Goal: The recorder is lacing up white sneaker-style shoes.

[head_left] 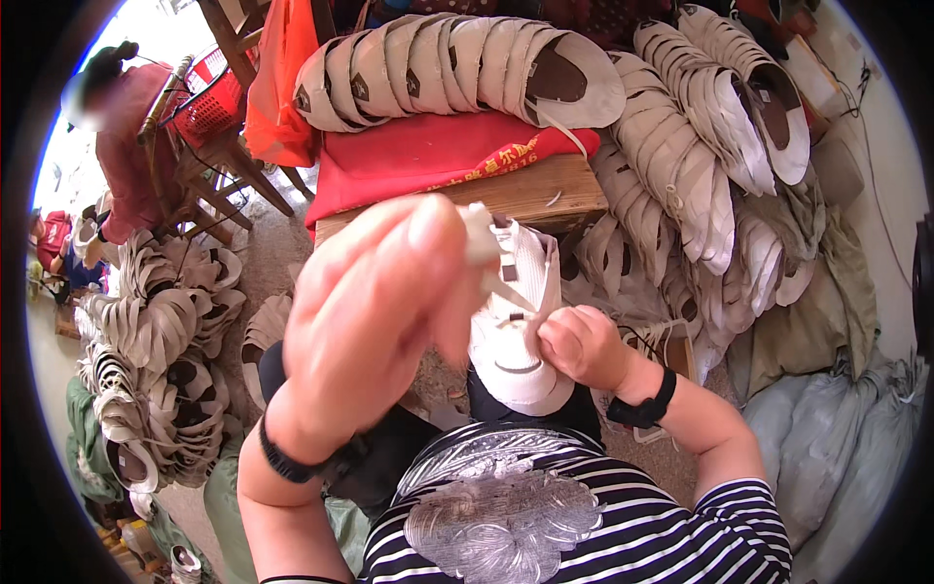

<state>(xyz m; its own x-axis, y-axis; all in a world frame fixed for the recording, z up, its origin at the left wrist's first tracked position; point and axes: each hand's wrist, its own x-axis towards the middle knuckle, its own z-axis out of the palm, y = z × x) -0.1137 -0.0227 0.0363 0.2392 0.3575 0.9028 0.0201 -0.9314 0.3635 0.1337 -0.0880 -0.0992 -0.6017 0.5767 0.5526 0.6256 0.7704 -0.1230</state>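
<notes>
A white shoe upper [525, 375] with small dark lace loops rests over my lap, close to the front of the wooden bench. My right hand [589, 346] is closed, its fingers pinching the right edge of this upper beside a lace loop. Raised above the upper's left side, my left hand [379, 282] is blurred by motion. Its fingers are closed on a pale shoelace [514, 295], which runs down to the upper near my right fingertips. A whitish bundle [479, 234] shows at the left fingertips, too blurred to make out fully.
Nested shoe uppers [457, 68] lie in a row on a red cloth [389, 161] over the wooden bench [545, 195]. More stacks [671, 165] rise at right; others [156, 326] pile on the floor at left. A person [136, 136] sits beyond, near a red basket [207, 102].
</notes>
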